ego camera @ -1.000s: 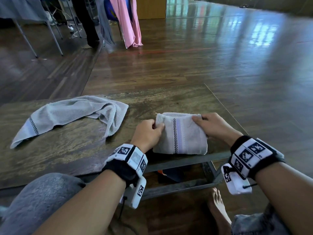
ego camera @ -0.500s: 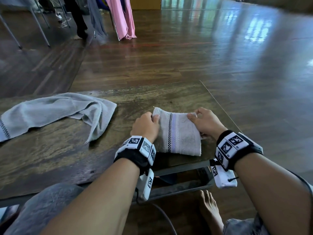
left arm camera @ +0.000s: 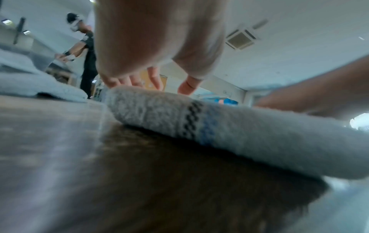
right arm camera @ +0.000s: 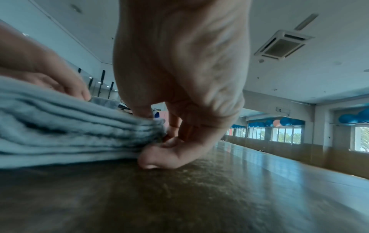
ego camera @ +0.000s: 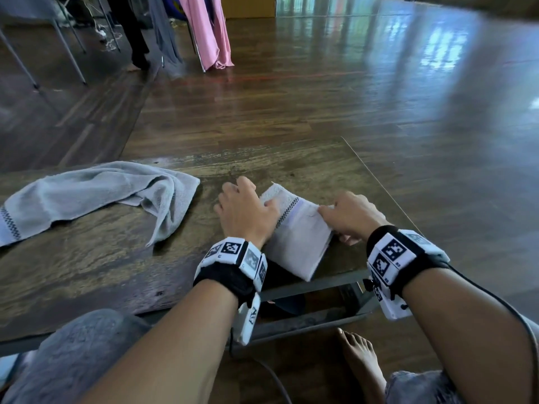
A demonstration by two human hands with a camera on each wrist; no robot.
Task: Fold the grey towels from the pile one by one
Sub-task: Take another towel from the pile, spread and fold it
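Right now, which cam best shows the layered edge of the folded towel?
Right wrist: the folded towel shows its stacked layers edge-on, with the right hand pinching that edge. Head view shows only the towel's top face between both hands. Left wrist shows a rounded fold, blurred, with no layers visible.

Left hand (ego camera: 246, 212) lies flat, fingers spread, pressing down; right hand (ego camera: 348, 215) pinches with curled fingers, wrist low.

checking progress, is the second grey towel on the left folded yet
No, the loose towel lies crumpled and spread out on the table, untouched by either hand.
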